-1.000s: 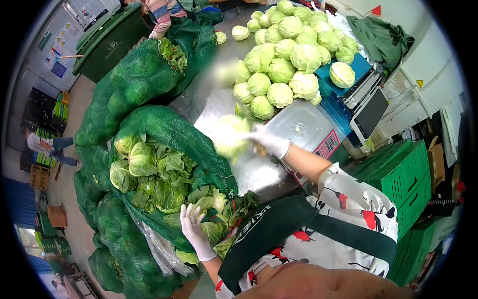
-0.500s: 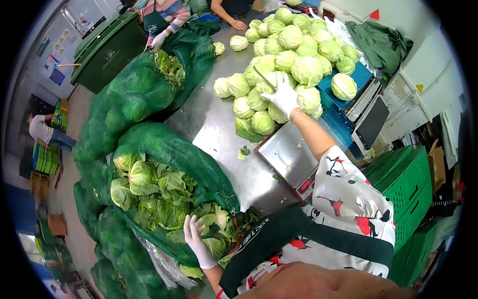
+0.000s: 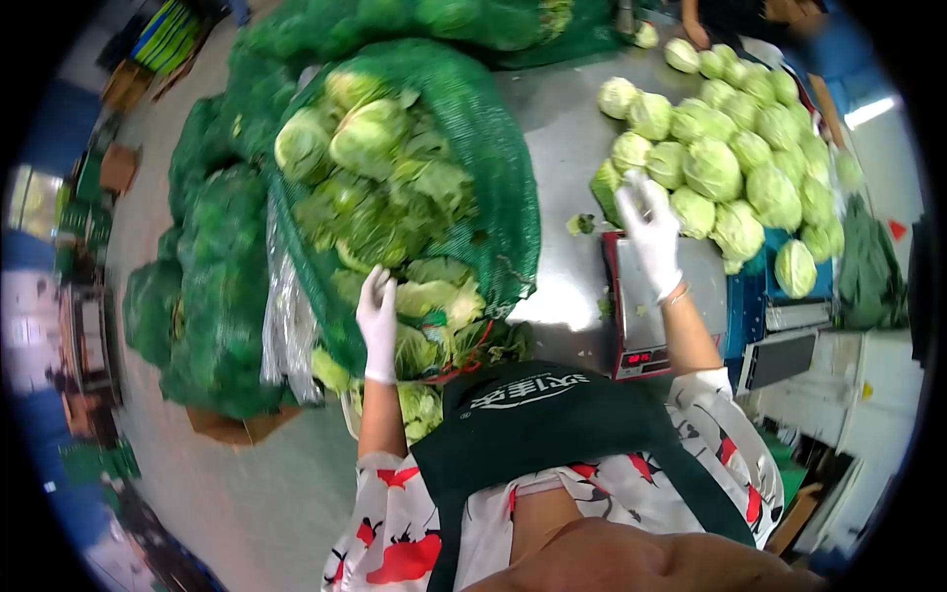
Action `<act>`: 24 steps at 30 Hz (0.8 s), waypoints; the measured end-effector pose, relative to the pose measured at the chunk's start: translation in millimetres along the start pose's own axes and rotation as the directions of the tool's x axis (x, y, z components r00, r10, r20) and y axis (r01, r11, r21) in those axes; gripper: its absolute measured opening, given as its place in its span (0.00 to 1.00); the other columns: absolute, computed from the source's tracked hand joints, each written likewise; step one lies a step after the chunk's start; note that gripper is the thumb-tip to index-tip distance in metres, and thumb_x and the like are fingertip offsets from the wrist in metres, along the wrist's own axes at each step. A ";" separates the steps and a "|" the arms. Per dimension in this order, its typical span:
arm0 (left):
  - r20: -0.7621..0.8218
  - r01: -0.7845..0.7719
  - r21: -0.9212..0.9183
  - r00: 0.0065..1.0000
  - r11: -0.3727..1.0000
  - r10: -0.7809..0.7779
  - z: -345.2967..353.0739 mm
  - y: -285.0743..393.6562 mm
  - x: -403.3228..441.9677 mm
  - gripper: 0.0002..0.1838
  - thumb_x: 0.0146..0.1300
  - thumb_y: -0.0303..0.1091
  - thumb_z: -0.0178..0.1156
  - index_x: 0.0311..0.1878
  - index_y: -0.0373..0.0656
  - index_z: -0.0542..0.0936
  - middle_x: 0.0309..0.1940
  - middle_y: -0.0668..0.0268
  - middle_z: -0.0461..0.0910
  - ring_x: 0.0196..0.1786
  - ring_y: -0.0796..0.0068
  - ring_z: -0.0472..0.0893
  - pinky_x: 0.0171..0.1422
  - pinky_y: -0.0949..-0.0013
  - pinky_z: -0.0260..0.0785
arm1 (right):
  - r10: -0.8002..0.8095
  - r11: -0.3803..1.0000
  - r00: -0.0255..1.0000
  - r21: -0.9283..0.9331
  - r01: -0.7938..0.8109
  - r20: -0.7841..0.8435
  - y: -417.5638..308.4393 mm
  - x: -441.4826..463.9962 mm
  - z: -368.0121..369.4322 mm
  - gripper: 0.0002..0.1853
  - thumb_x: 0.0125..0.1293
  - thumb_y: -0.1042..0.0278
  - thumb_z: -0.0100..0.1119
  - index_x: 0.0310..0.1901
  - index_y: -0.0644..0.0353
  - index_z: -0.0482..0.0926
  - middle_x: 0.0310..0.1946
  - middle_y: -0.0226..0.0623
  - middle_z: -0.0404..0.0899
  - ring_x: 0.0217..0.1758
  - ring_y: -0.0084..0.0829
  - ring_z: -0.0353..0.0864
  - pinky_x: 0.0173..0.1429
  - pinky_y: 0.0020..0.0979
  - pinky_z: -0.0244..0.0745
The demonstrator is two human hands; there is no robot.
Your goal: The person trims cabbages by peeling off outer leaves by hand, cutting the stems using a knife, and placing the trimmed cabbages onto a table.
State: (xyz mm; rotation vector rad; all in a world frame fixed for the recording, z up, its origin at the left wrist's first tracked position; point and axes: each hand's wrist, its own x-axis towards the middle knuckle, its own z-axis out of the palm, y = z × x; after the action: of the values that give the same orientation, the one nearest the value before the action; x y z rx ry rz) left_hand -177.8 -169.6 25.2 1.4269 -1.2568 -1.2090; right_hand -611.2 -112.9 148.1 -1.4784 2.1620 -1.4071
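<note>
My left hand (image 3: 377, 311), in a white glove, is over the near part of an open green mesh sack (image 3: 513, 187). Its fingers are loosely curled beside loose cabbage leaves (image 3: 424, 296), with nothing seen in them. My right hand (image 3: 651, 242), also gloved, is curled above the left part of a scale (image 3: 631, 296). The thin dark knife seen in it half a second ago is hardly visible now behind the fingers. Just beyond that hand lies the near edge of a heap of cabbages (image 3: 712, 170). Several whole heads (image 3: 370, 136) and leaves lie in the sack.
A steel table (image 3: 562, 138) runs between sack and heap. One cabbage (image 3: 795, 269) sits on a blue surface at the right, near a dark screen (image 3: 779, 360). Full mesh sacks (image 3: 222, 286) stand on the left. Another person's arm (image 3: 693, 25) shows at the far edge.
My view has turned toward the sack. My right hand has drawn back from the cabbage heap to the scale. The spread fingers of my left hand have come closer together.
</note>
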 end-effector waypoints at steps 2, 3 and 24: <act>-0.038 -0.080 0.055 0.996 0.995 0.083 10.4 16.4 7.6 0.22 0.73 0.27 0.60 0.68 0.33 0.74 0.62 0.53 0.80 0.61 0.69 0.81 0.68 0.67 0.71 | -0.096 0.985 0.982 0.157 0.070 0.165 -18.3 -36.3 45.9 0.17 0.68 0.65 0.69 0.56 0.61 0.85 0.57 0.44 0.85 0.53 0.30 0.86 0.60 0.29 0.79; -0.087 -0.181 0.114 0.978 0.977 0.191 17.7 21.1 13.8 0.21 0.71 0.28 0.63 0.65 0.37 0.78 0.56 0.57 0.84 0.54 0.73 0.83 0.61 0.69 0.76 | -0.020 0.970 0.944 0.233 -0.061 0.330 -42.3 -50.4 61.0 0.16 0.68 0.65 0.68 0.55 0.60 0.85 0.55 0.41 0.86 0.51 0.27 0.86 0.57 0.27 0.80; -0.083 -0.154 0.508 0.971 0.848 0.226 -3.7 -32.4 -23.0 0.60 0.49 0.45 0.80 0.78 0.31 0.54 0.73 0.43 0.61 0.76 0.46 0.63 0.81 0.55 0.55 | 0.158 0.982 0.653 -0.047 -0.184 0.741 -56.5 -66.1 238.7 0.33 0.69 0.45 0.62 0.64 0.67 0.77 0.44 0.53 0.87 0.36 0.42 0.88 0.46 0.37 0.82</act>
State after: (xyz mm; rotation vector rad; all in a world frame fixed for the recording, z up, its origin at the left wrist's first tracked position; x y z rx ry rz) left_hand -169.5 -142.8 -3.2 1.6667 -1.6443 -0.6539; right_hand -401.8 -207.1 39.5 -1.4328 1.6611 -0.5792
